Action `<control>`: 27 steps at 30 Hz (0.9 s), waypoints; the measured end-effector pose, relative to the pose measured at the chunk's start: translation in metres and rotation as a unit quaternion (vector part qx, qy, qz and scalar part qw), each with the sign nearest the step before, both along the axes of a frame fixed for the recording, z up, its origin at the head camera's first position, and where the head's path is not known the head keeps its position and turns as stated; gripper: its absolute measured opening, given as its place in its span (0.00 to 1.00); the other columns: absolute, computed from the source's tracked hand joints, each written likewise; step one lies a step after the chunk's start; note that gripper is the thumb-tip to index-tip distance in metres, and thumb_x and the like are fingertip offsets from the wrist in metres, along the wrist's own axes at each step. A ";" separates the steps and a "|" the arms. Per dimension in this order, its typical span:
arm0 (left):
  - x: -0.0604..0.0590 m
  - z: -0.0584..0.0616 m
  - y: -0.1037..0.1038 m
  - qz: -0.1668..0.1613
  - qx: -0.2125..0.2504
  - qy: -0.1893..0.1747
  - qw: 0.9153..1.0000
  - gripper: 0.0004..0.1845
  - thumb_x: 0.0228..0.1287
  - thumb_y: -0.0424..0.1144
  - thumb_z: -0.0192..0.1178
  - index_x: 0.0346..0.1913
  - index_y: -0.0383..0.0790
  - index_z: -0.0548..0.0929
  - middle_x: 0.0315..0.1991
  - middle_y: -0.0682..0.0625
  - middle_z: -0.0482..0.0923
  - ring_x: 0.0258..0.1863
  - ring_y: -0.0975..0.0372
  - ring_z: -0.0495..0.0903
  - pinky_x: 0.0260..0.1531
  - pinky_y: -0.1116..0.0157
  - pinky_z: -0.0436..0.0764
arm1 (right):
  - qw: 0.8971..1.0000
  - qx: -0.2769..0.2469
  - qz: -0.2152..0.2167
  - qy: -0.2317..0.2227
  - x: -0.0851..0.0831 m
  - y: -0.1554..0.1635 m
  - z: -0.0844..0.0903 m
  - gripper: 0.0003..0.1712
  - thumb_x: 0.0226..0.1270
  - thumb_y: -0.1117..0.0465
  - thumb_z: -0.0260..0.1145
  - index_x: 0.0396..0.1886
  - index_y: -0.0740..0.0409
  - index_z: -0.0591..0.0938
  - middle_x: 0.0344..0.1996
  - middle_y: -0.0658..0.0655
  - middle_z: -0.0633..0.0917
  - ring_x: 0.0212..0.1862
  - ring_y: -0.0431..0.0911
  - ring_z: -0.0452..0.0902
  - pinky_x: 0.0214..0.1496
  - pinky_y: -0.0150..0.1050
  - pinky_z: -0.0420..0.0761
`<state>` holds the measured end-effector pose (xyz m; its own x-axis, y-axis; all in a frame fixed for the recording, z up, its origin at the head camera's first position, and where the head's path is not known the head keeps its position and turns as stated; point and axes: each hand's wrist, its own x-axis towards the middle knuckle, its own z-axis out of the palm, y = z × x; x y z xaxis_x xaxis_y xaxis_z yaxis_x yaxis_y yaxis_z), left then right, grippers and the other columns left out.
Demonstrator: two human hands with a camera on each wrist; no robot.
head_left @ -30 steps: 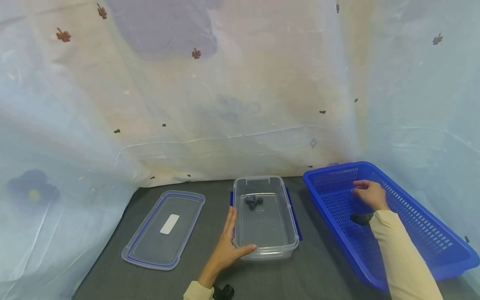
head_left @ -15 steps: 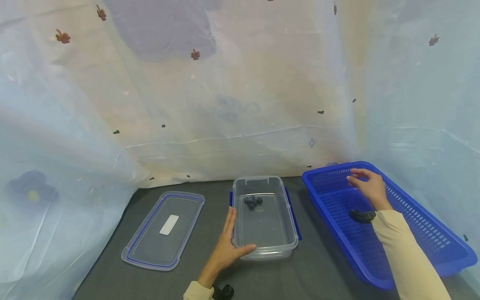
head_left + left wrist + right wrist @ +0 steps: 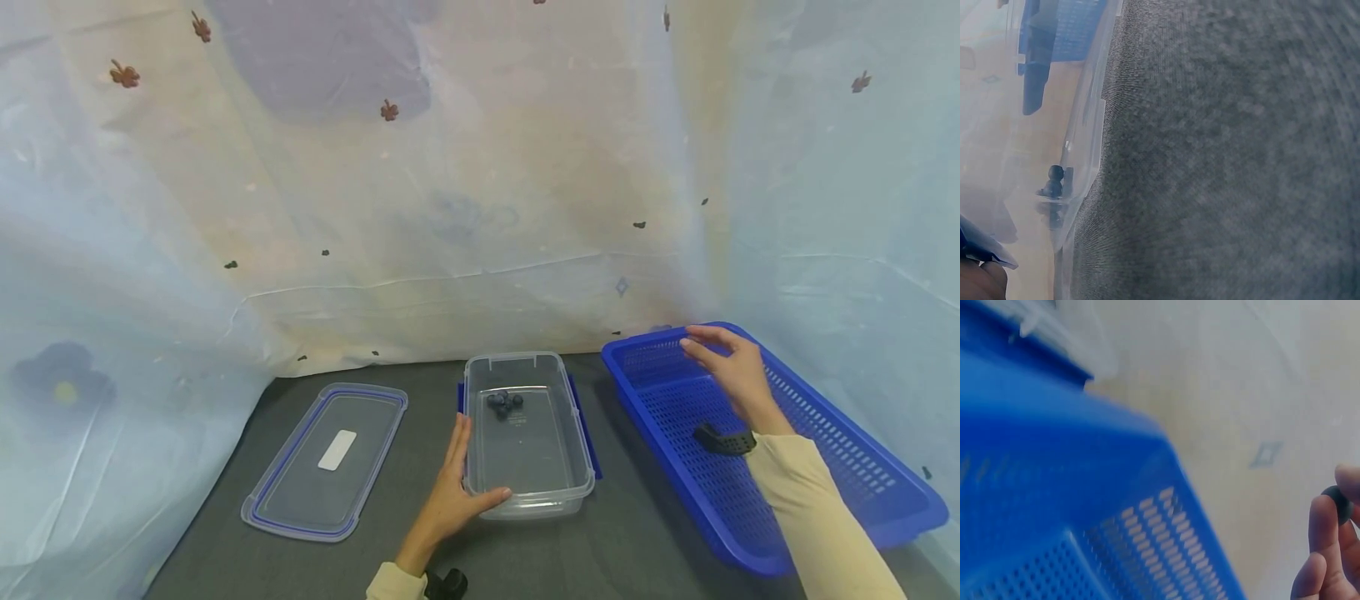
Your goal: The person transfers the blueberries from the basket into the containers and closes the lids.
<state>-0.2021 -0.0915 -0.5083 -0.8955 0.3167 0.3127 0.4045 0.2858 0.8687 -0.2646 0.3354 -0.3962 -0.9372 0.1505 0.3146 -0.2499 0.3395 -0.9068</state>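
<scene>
above the blue perforated plastic basket (image 3: 825,467), the right hand (image 3: 731,371) pinches a small dark round berry (image 3: 1337,503), with the clear rectangular plastic container (image 3: 525,433) off to its left, steadied by the left hand (image 3: 450,492) with spread fingers.

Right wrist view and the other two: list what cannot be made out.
- Right hand: in the head view its back hides what the fingers pinch; the right wrist view shows only a small dark round thing, cut by the frame edge.
- Blueberries in the clear container: too small to count in the head view; blurred through the wall in the left wrist view.
- Left hand: nearly out of the left wrist view.
- Blue basket: blurred in the right wrist view.
</scene>
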 end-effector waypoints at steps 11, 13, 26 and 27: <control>0.002 0.002 0.000 0.002 -0.001 -0.013 1.000 0.62 0.49 0.47 0.75 0.78 0.42 0.43 0.78 0.47 0.31 0.74 0.48 0.37 0.64 0.38 0.50 | 0.998 -0.015 0.056 0.035 0.004 -0.044 0.023 0.16 0.68 0.60 0.66 0.54 0.58 0.82 0.46 0.44 0.81 0.43 0.36 0.80 0.45 0.27 0.78; 0.002 0.002 0.000 0.000 -0.001 -0.014 1.000 0.62 0.49 0.47 0.75 0.78 0.42 0.42 0.78 0.47 0.31 0.74 0.48 0.37 0.64 0.38 0.51 | 0.997 -0.012 0.065 0.037 0.005 -0.053 0.027 0.17 0.68 0.59 0.66 0.54 0.58 0.82 0.48 0.45 0.80 0.45 0.38 0.79 0.46 0.27 0.77; 0.002 0.005 -0.001 0.001 -0.005 -0.014 1.000 0.61 0.49 0.48 0.75 0.78 0.46 0.42 0.78 0.47 0.31 0.74 0.47 0.37 0.64 0.39 0.52 | 0.986 -0.060 0.156 0.012 -0.004 -0.117 0.030 0.17 0.64 0.64 0.70 0.52 0.61 0.82 0.51 0.60 0.77 0.36 0.41 0.80 0.36 0.32 0.75; 0.002 0.005 -0.001 0.002 -0.007 -0.016 1.000 0.61 0.49 0.49 0.75 0.78 0.46 0.43 0.78 0.47 0.31 0.74 0.48 0.37 0.64 0.39 0.52 | 0.985 -0.065 0.161 0.011 -0.006 -0.122 0.029 0.17 0.63 0.65 0.70 0.51 0.62 0.82 0.51 0.61 0.77 0.37 0.42 0.80 0.37 0.32 0.76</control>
<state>-0.1998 -0.0928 -0.5031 -0.9064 0.3167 0.2794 0.3751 0.2995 0.8773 -0.2702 0.2131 -0.3670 -0.9362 -0.1126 0.3329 -0.3455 0.1212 -0.9306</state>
